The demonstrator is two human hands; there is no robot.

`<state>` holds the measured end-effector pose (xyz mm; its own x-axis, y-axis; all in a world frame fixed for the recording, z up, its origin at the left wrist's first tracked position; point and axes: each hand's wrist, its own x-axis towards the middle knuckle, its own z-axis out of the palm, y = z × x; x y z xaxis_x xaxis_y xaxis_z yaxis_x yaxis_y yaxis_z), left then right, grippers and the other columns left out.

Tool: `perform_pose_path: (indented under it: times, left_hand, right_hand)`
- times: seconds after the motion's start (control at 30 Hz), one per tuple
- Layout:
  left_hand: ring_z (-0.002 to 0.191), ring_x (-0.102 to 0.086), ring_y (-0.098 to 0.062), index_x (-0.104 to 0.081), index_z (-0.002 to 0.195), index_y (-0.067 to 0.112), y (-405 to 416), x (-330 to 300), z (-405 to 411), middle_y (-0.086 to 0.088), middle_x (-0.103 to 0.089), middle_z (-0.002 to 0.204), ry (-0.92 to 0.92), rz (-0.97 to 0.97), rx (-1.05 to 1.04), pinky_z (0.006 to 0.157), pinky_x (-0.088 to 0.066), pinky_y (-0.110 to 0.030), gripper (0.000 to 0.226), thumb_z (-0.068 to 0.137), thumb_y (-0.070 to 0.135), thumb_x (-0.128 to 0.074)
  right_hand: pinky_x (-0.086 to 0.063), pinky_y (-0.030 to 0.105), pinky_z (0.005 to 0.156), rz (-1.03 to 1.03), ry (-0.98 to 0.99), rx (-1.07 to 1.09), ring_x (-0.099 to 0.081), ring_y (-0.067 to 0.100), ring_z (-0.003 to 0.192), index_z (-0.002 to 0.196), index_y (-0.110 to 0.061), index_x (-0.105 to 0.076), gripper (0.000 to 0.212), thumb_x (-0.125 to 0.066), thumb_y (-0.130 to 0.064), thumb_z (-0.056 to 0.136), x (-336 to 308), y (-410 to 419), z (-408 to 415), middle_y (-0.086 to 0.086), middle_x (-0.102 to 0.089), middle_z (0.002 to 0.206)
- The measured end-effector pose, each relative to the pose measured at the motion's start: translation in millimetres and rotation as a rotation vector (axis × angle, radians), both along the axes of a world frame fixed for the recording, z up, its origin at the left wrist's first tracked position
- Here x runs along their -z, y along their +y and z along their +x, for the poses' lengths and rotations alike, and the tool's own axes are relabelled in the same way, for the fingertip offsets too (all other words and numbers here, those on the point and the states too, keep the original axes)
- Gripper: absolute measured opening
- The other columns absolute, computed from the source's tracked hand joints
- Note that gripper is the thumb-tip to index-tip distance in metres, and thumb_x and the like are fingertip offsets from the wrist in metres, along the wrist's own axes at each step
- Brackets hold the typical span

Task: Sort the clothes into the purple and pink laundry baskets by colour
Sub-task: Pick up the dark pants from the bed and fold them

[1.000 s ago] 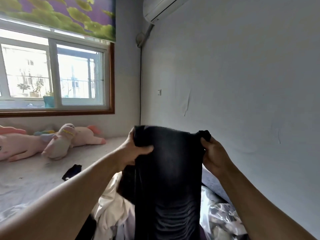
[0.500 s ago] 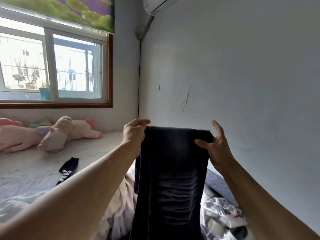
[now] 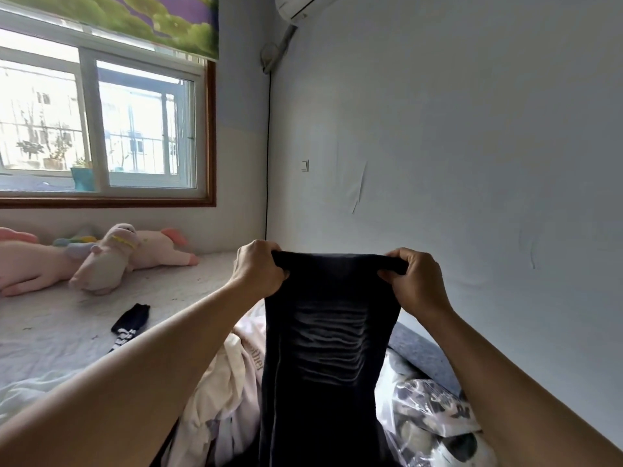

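I am pinching the garment's top edge with both hands, left hand and right hand level at mid-frame, its length hanging straight down

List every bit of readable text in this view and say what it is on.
Pale pink garment beside the dark garment: dark lettering running sideways, partly hidden; it seems to end in "tner", not sure.
Black sock on the bed: white marks near one end, too blurred to read.
Nothing else readable; neither hand covers any text that shows.
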<state>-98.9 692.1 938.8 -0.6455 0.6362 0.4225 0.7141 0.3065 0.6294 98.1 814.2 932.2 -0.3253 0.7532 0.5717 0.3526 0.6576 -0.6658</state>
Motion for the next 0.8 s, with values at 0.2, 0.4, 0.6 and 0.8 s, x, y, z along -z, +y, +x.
perform_pose_path:
  times: [0.2, 0.4, 0.6, 0.8]
  left_hand:
    - [0.066, -0.059, -0.013, -0.062, 0.084, 0.012, 1, -6, 2, -0.003, -0.062, 0.076, -0.677, 0.381, 0.398, 0.052, -0.047, -0.015, 0.010, 0.084, 0.003, -0.067]
    - [0.078, -0.065, -0.024, -0.065, 0.098, 0.010, 4, -23, 14, -0.011, -0.068, 0.089, -0.908, 0.578, 0.554, 0.071, -0.058, -0.034, 0.010, 0.090, 0.006, -0.060]
    - [0.088, -0.068, -0.018, -0.061, 0.114, 0.014, -7, -21, -9, -0.005, -0.070, 0.101, -0.747, 0.585, 0.409, 0.074, -0.054, -0.028, 0.040, 0.082, 0.035, -0.070]
    - [0.091, -0.069, -0.019, -0.071, 0.097, 0.011, -26, 68, -4, -0.005, -0.073, 0.097, -0.745, 0.083, 0.432, 0.075, -0.052, -0.017, 0.029, 0.071, 0.012, -0.081]
  right_hand:
    - [-0.049, 0.037, 0.085, -0.054, 0.225, -0.055, -0.059, 0.022, 0.091, 0.088, -0.014, -0.063, 0.017, -0.076, -0.011, 0.077, 5, 22, 10, 0.002, -0.061, 0.089]
    - [-0.056, 0.021, 0.065, -0.634, 0.416, -0.544, -0.072, 0.014, 0.077, 0.111, 0.004, -0.062, 0.034, -0.067, 0.004, 0.078, 19, 0, 12, 0.006, -0.075, 0.087]
    - [-0.058, 0.029, 0.071, -0.655, 0.628, -0.391, -0.071, 0.020, 0.079, 0.105, -0.002, -0.066, 0.026, -0.069, 0.002, 0.079, 14, -4, -17, 0.013, -0.071, 0.097]
    - [-0.059, 0.031, 0.072, -0.744, 0.798, -0.434, -0.069, 0.023, 0.084, 0.114, -0.002, -0.062, 0.031, -0.067, -0.001, 0.083, -13, -11, -33, 0.013, -0.069, 0.102]
